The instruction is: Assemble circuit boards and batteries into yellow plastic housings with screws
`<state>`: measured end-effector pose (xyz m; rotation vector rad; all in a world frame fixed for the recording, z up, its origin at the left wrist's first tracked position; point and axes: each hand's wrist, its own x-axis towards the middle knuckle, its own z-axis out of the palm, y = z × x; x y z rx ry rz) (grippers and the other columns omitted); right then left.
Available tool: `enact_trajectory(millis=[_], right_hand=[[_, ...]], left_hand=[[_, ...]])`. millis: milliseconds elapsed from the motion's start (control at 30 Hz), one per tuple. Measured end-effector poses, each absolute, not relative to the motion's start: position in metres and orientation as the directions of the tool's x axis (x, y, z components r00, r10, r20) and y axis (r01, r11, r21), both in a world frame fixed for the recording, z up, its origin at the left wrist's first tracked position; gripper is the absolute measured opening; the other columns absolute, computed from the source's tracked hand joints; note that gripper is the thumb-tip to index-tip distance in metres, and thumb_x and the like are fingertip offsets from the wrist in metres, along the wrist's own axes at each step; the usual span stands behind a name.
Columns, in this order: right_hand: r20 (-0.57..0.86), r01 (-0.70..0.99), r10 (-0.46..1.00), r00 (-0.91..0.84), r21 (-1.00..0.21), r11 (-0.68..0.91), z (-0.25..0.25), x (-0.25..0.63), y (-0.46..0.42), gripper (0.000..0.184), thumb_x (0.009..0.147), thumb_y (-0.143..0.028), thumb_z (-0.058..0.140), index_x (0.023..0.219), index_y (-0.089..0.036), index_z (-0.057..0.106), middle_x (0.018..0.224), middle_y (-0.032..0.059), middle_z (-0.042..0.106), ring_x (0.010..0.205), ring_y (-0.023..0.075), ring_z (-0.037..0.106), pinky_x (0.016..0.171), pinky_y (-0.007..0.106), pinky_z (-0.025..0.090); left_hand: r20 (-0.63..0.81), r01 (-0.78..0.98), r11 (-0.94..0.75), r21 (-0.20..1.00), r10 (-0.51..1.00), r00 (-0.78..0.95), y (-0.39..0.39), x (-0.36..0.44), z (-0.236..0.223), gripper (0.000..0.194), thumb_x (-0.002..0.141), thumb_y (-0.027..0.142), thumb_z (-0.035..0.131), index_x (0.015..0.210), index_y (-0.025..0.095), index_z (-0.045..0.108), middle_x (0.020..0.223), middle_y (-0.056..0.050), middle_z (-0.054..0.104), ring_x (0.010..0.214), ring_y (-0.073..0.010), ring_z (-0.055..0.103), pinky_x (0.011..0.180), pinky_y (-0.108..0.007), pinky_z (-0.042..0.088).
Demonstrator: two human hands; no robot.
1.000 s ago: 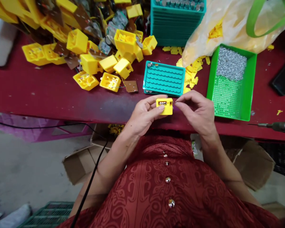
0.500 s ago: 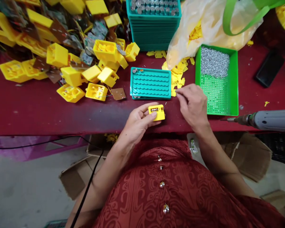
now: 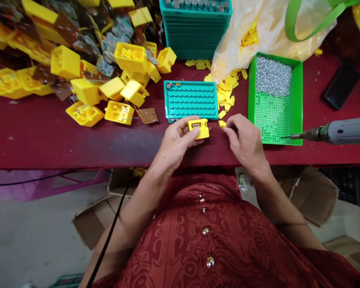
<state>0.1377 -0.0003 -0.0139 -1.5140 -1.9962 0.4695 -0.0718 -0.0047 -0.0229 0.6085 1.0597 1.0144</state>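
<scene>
I'm watching my left hand [image 3: 177, 140] grasping a yellow housing [image 3: 198, 129] just below the teal tray [image 3: 165, 100], a metal part already showing in its opening. My right hand [image 3: 244, 142] is hovering beside a yellow scrap [image 3: 222, 123]; I can't tell whether its fingers [image 3: 229, 131] are pinching it. More housings [image 3: 135, 93] are lying heaped left of the tray. Since the earlier frame, a drill [image 3: 342, 133] is pushing in, its bit now reaching over the green tray [image 3: 249, 100] right of the teal one.

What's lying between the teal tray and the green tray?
In the head view, small yellow plastic scraps lie scattered on the red table between the teal tray and the green tray.
</scene>
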Motion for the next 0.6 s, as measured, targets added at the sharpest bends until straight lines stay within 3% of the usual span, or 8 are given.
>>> enact_trajectory(millis=[133,200,300,467,600], right_hand=[[0.122,0.432,0.986,-0.111,-0.888,0.158,0.007,0.127,-0.007,0.01,0.095,-0.024,0.064,0.099,-0.021,0.073,0.095,0.0015,0.075,0.081,0.0122,0.067,0.077,0.03,0.055],[0.01,0.283,0.994,-0.113,-0.958,0.042,0.01,0.12,-0.008,0.012,0.091,-0.023,0.067,0.101,-0.02,0.074,0.092,-0.0001,0.076,0.075,0.0106,0.069,0.071,0.027,0.056],[-0.037,0.254,0.995,-0.093,-0.967,-0.013,0.006,0.112,-0.008,0.007,0.087,-0.023,0.072,0.091,-0.019,0.075,0.083,-0.0014,0.074,0.069,0.0091,0.067,0.067,0.025,0.055],[0.025,0.333,0.999,-0.047,-0.942,0.039,-0.001,0.106,-0.009,0.005,0.086,-0.02,0.074,0.086,-0.018,0.078,0.09,0.0013,0.076,0.082,0.0113,0.07,0.072,0.026,0.055],[-0.053,0.325,0.998,-0.033,-0.945,-0.039,0.0,0.105,-0.007,0.006,0.085,-0.022,0.074,0.087,-0.018,0.078,0.083,0.0007,0.076,0.072,0.0107,0.067,0.065,0.025,0.054]], left_hand=[[-0.418,-0.315,0.453,0.834,0.892,0.175,-0.011,-0.063,-0.023,0.048,0.083,0.028,0.085,0.126,0.015,0.069,0.117,-0.009,0.079,0.098,-0.0177,0.076,0.084,-0.029,0.066],[-0.396,-0.291,0.432,0.854,0.901,0.176,-0.015,-0.06,-0.023,0.051,0.083,0.027,0.082,0.13,0.016,0.065,0.121,-0.01,0.078,0.101,-0.0181,0.076,0.086,-0.028,0.065],[-0.359,-0.251,0.398,0.883,0.915,0.185,-0.019,-0.058,-0.022,0.055,0.081,0.024,0.081,0.132,0.017,0.061,0.126,-0.011,0.076,0.106,-0.0199,0.076,0.086,-0.028,0.065],[-0.321,-0.165,0.348,0.923,0.932,0.167,-0.021,-0.057,-0.023,0.05,0.083,0.022,0.074,0.132,0.015,0.063,0.132,-0.013,0.074,0.118,-0.0231,0.073,0.095,-0.034,0.063],[-0.288,-0.07,0.298,0.952,0.95,0.121,-0.022,-0.058,-0.023,0.047,0.085,0.021,0.073,0.131,0.02,0.068,0.137,-0.011,0.074,0.125,-0.025,0.071,0.103,-0.037,0.061]])
